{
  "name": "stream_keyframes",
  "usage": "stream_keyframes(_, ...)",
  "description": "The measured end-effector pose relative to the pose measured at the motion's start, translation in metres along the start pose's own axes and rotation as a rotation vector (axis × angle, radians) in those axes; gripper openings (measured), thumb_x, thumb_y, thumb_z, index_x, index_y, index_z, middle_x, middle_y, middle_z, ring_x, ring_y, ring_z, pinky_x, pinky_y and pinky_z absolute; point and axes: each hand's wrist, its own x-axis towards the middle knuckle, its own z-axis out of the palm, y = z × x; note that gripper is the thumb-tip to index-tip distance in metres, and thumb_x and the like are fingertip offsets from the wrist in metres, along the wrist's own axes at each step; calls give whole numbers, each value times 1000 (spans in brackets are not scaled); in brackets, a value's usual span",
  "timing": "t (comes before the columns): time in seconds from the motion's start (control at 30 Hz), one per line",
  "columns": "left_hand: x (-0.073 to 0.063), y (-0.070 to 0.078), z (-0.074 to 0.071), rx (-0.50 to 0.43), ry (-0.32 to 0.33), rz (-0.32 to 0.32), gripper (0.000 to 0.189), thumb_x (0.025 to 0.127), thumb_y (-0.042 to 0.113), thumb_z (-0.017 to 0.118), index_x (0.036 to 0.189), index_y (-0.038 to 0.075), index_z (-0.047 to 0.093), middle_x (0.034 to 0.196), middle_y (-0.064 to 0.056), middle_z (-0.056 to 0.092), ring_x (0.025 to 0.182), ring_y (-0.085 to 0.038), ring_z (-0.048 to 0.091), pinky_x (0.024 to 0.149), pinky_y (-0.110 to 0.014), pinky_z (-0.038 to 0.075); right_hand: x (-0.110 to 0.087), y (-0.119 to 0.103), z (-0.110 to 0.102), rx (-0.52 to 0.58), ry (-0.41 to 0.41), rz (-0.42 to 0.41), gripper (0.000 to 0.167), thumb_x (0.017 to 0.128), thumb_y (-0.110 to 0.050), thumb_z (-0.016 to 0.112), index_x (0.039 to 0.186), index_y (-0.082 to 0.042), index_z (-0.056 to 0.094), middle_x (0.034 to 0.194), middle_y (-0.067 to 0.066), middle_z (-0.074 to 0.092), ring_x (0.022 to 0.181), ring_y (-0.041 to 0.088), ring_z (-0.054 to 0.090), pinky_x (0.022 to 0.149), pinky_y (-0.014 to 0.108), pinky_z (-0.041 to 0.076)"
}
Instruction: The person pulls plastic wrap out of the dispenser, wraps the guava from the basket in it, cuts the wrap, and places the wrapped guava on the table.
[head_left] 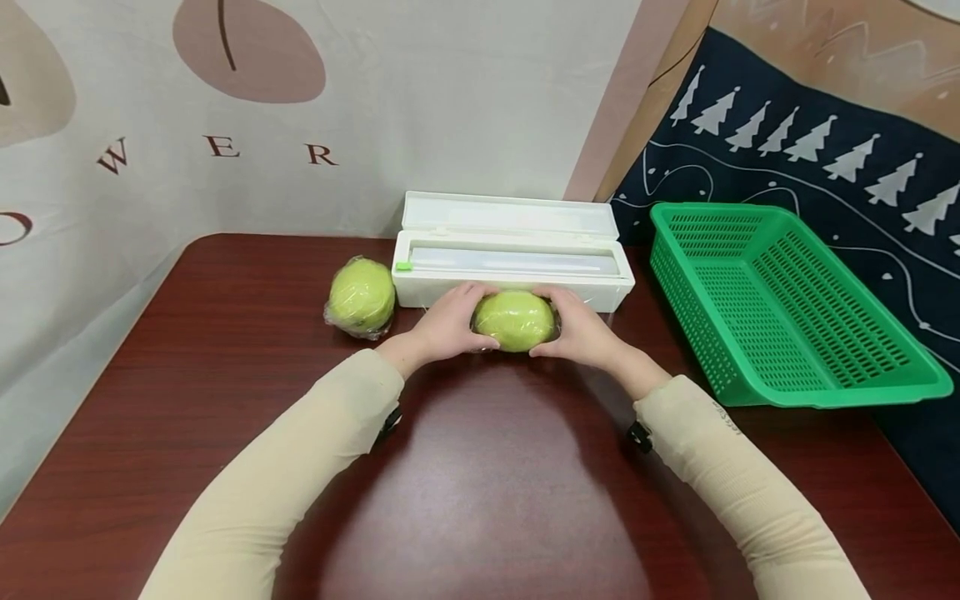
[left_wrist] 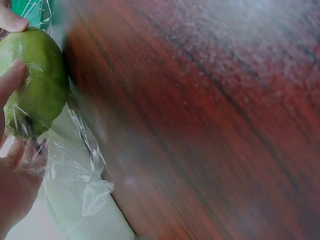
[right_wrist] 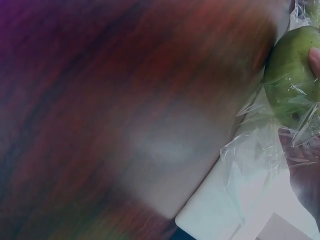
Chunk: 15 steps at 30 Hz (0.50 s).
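Between both hands is a green fruit (head_left: 514, 321) with a smooth, speckled skin, covered in clear cling film. The left hand (head_left: 448, 323) holds its left side, thumb toward the body and fingers at the far side. On the opposite side, the right hand (head_left: 583, 333) grips it the same way. Loose, crumpled cling film (left_wrist: 82, 172) hangs from the fruit toward the box in the left wrist view. Right behind the fruit stands a white cling film box (head_left: 423, 290), its lid raised and a roll inside. In the right wrist view, film also trails over the box's white side.
A second green fruit (head_left: 362, 293), wrapped in film, sits left of the box. The green plastic basket (head_left: 757, 398) stands at the right of the dark red wooden table (head_left: 480, 500). Behind the table hangs a pale printed cloth (head_left: 450, 108).
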Motion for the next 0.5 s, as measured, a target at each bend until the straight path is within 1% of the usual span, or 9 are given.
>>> stream_keyframes(0.07,0,0,-1,-10,8,-3,72,73,30,79,132,5,45,131,-13,50,123,-27,47,105,-41,37,0,0,0,4,2,2,84,64,-19,85,133,2,41,131,20,48,122,33,45,105,47,36)
stream_keyframes(0.13,0,0,-1,-21,13,-8,70,72,30,80,129,4,46,128,-12,53,120,-25,49,104,-39,38,-1,1,0,14,0,15,83,65,-19,85,133,2,41,132,21,44,121,34,46,103,47,37)
stream_keyframes(0.27,0,-1,-2,-26,14,-24,68,72,30,80,126,4,48,125,-11,55,117,-24,52,101,-39,40,-2,2,-1,35,0,49,83,66,-21,84,135,0,42,131,20,40,116,34,48,99,48,41)
stream_keyframes(0.37,0,-1,-2,-24,10,-35,69,73,32,80,127,4,48,127,-11,54,118,-25,51,101,-40,40,-2,2,-2,46,7,70,84,66,-22,85,136,-2,44,131,17,44,114,32,49,97,46,43)
stream_keyframes(0.5,-1,-3,-3,-20,6,-56,68,74,35,78,129,7,48,127,-11,53,118,-25,51,101,-41,41,0,4,-3,44,13,74,84,65,-22,85,136,-3,46,133,16,48,113,30,52,93,42,48)
